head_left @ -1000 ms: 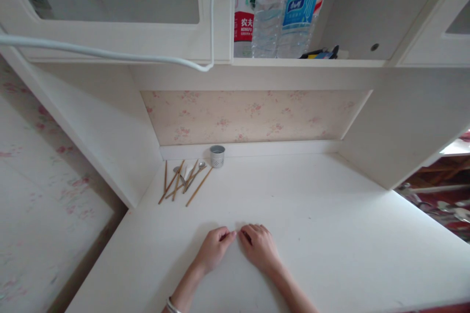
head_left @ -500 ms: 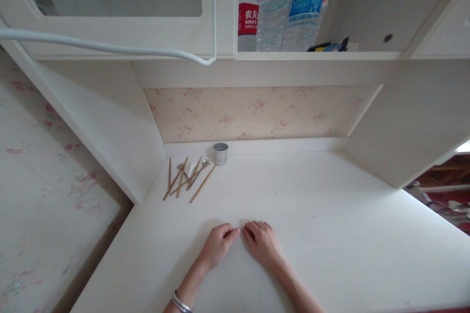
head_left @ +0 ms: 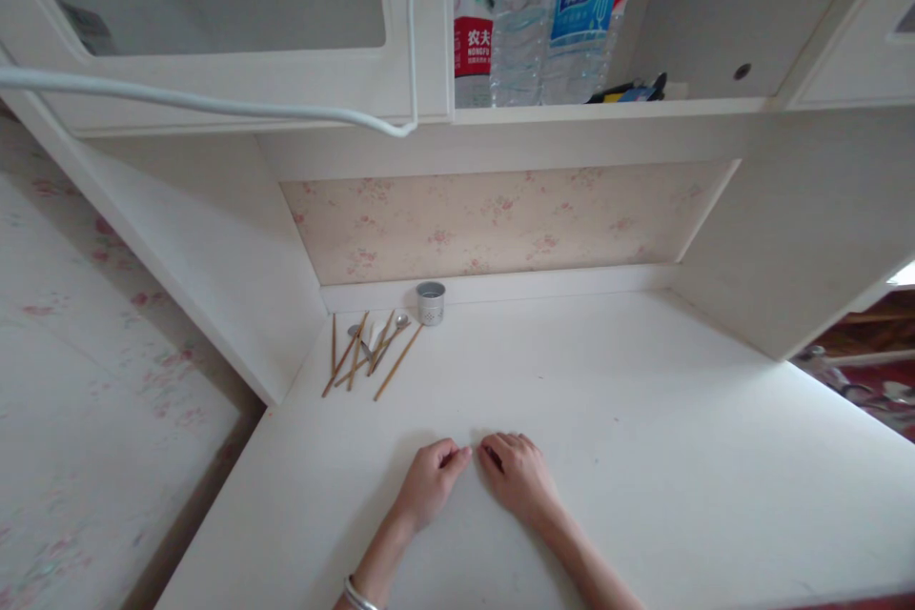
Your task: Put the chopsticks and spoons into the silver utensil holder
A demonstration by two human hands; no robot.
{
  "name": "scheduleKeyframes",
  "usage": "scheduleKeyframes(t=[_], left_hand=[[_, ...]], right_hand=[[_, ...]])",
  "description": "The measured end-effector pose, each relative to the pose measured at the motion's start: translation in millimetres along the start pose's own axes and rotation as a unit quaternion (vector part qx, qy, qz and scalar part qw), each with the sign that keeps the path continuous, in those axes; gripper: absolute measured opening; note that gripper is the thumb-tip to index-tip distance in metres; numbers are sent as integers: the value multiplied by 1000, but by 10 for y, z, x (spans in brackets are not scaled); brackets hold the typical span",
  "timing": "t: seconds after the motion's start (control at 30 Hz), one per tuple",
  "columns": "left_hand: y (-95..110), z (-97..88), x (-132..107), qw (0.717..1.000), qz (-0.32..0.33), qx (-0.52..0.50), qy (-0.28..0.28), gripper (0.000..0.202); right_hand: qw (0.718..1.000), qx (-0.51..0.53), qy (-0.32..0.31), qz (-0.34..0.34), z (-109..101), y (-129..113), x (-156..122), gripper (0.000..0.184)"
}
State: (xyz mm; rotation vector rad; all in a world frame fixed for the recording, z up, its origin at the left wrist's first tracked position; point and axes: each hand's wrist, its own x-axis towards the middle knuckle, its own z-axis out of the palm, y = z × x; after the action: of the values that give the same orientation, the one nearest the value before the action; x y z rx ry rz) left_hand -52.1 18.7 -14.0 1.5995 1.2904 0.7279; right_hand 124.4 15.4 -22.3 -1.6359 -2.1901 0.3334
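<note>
My left hand [head_left: 429, 481] rests on the white tabletop [head_left: 643, 457] with its fingers curled in and the thumb pointing right; nothing shows in it. Just to the right, my right hand [head_left: 520, 477] lies palm down, fingers curled under, also with nothing visible in it. A small gap separates the two thumbs. Beyond my left hand, at the back left, several wooden chopsticks [head_left: 398, 362] are spread loosely, some crossing. Among them lie metal spoons, one with its bowl [head_left: 401, 318] facing the back. A silver perforated metal holder [head_left: 431, 305] stands upright beside them, near the back ledge.
Above the table runs a cabinet shelf [head_left: 529, 114] holding several clear plastic bottles [head_left: 525, 38]. A white cable [head_left: 235, 103] hangs across the cabinet's left front. Side panels bound the table at left [head_left: 214, 238] and right [head_left: 801, 229].
The camera view has shifted slightly. Both hands keep the same pose on the table, and the chopsticks, spoons and metal holder stay where they were.
</note>
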Motion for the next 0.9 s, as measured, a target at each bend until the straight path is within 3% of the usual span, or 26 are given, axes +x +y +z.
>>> scheduleKeyframes(t=[0.9], left_hand=[[24,-6,-19,1000,-2,-7,4,41]], right_hand=[[1000,-14,-7,13,-27,-32,-4,27]])
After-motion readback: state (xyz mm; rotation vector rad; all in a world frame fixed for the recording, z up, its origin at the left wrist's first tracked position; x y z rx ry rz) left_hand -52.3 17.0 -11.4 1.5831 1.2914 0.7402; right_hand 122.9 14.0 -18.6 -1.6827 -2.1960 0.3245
